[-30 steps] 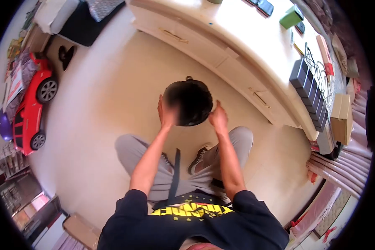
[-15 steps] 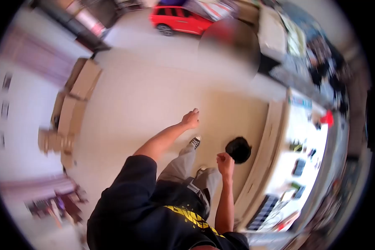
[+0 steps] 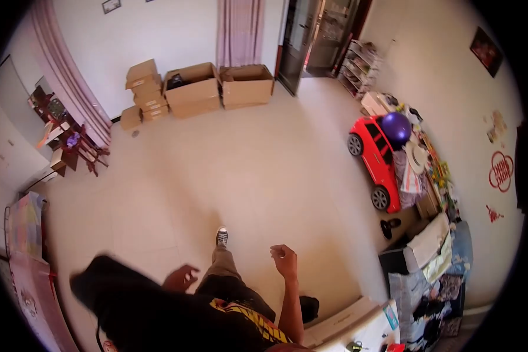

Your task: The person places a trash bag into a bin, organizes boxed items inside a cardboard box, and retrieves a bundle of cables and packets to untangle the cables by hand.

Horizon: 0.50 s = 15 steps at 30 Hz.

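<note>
My left hand point(image 3: 180, 278) hangs beside my dark shirt, fingers loosely bent and apart, with nothing in it. In front of my body and over the pale floor point(image 3: 234, 170), my right hand point(image 3: 285, 261) is raised with the fingers loosely curled. A gap shows between its thumb and fingers, and it holds nothing. Close to my right forearm stands a black bin point(image 3: 309, 308), partly hidden by the arm. One sneaker point(image 3: 222, 237) of mine is stepping forward on the floor.
Large cardboard boxes point(image 3: 192, 97) line the far wall, by an opened door point(image 3: 292, 50). On the right are a red toy car point(image 3: 372, 155), a purple ball point(image 3: 396, 127) and a couch with clothes point(image 3: 408, 281). A white table point(image 3: 366, 331) stands lower right.
My view has swung round, bringing the boxes and door ahead and the toy car to the right. The left arm has dropped back; the black bin is now beside my right forearm.
</note>
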{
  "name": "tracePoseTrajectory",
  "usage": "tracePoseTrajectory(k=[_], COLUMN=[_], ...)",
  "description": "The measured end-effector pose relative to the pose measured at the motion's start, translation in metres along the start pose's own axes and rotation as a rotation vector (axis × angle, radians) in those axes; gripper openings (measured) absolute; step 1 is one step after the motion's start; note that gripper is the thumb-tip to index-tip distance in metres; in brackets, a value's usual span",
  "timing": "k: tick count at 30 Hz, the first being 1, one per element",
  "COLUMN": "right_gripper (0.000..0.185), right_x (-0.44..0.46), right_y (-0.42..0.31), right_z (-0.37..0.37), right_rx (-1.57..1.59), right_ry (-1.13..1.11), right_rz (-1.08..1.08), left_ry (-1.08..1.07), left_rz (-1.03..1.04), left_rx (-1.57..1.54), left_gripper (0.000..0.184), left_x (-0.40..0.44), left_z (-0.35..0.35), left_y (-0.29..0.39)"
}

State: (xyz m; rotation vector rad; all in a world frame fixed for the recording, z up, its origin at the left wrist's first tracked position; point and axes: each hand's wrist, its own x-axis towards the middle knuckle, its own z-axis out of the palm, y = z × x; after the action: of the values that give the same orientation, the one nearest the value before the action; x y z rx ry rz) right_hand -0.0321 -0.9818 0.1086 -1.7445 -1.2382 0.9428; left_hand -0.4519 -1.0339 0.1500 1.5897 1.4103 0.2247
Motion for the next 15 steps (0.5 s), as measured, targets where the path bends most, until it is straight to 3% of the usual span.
tracePoseTrajectory(k=[2, 5, 8, 11, 15], right_gripper=[0.015, 0.015, 0.016, 0.016, 0.016], right_x=[0.045, 0.106, 0.172, 0.243, 0.317], right_y=[-0.016, -0.044, -0.091, -0.150, -0.198], right_z=[0.039, 0.115, 0.186, 0.251, 0.309], right_rx=[0.028, 0.090, 0.065, -0.008, -0.017], right_ry=[-0.072, -0.217, -0.393, -0.515, -0.504], right_rz=[-0.031, -0.042, -0.111, -0.178, -0.239], left_ry=[0.225, 0.390, 0.234, 0.078, 0.026], left_rz=[0.003, 0.029, -0.304, -0.573, -0.697], left_rx=[-0.231, 0.117, 0.181, 0.408, 0.458], left_gripper=[0.039, 0.045, 0.069, 0.078, 0.078], left_x=[-0.028, -0.038, -0.040, -0.053, -0.024], left_z=[0.007, -0.003, -0.069, -0.132, -0.196], left_y=[-0.023, -0.081, -0.058, -0.049, -0.060])
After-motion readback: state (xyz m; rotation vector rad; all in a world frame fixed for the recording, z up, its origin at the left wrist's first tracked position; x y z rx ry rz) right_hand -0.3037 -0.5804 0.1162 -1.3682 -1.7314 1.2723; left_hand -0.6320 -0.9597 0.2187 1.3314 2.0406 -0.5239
